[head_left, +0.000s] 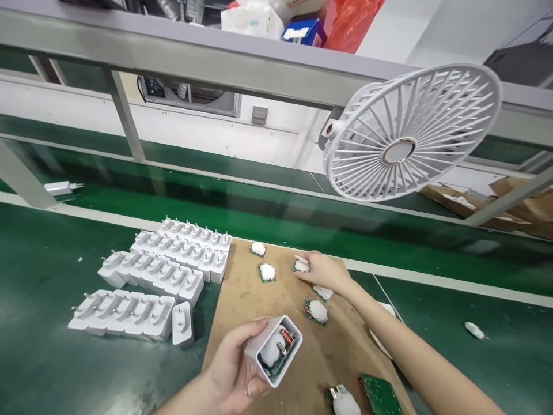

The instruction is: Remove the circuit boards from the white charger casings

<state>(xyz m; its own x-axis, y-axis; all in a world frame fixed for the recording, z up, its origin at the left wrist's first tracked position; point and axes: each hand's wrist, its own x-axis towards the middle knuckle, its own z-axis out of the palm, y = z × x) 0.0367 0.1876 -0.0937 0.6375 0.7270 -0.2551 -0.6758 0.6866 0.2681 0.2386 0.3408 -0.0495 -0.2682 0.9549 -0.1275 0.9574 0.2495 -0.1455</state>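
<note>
My left hand is wrapped round a white charger housing, its open end tilted up toward the camera. Inside it sit a green circuit board, a white putty-like lump and an orange port. At the back of the brown board, my right hand has its fingers around a small circuit board with a white lump. More such circuit boards lie nearby, one just in front of the right hand, another to its left.
Rows of white plug housings stand left of the brown board. A white fan hangs from the shelf rail at upper right. Bare green board lies near the front edge, and a small white piece at right.
</note>
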